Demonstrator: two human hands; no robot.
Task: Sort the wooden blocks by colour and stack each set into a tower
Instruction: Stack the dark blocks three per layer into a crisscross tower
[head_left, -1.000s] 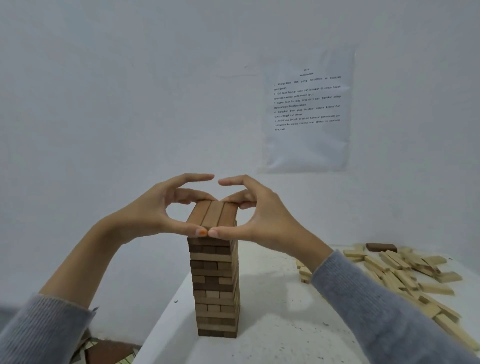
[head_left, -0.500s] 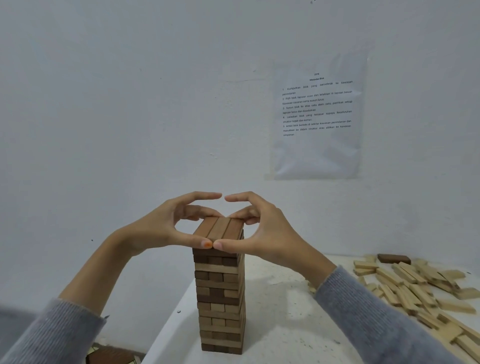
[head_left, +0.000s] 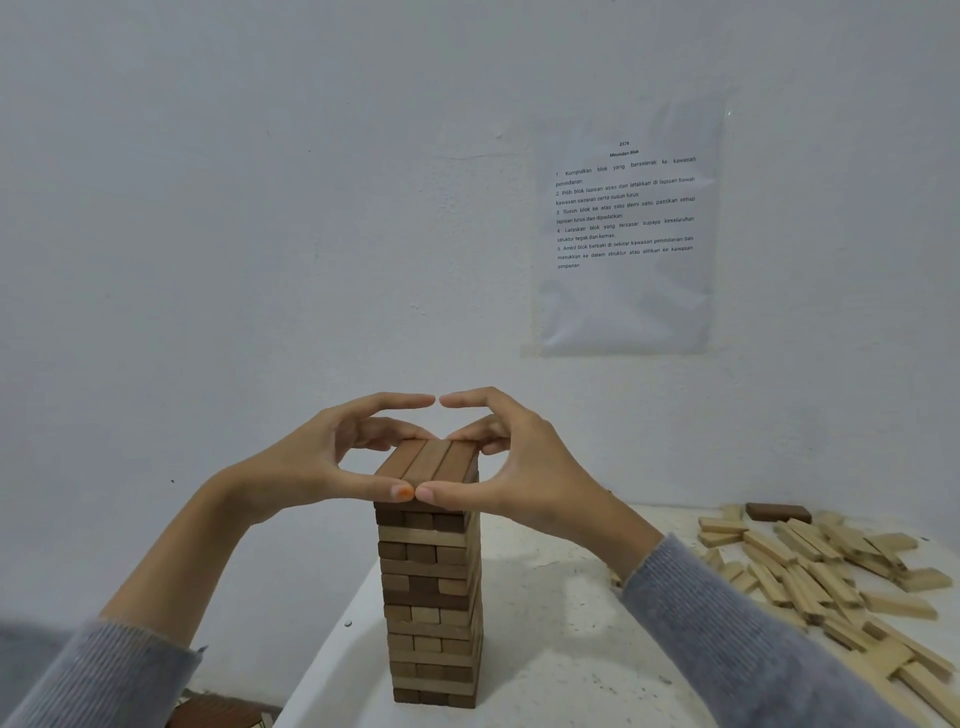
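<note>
Tower (head_left: 431, 597) top clamped by left hand (head_left: 311, 462) and right hand (head_left: 530, 467) — wall sheet (head_left: 623, 312) reads "Kumpulkan blok".

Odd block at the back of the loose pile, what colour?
Dark brown. The block lies among pale blocks; head view shows it best.

Soft, cool, even light, rather dim, greys the wall (head_left: 260, 208). A faint diffuse shadow lies on the surface (head_left: 545, 649) just right of the tower (head_left: 431, 597). The plastic-covered sheet (head_left: 623, 291) glints slightly. The centre is sharp; the sleeves (head_left: 104, 675) at the bottom corners look soft and stretched.
</note>
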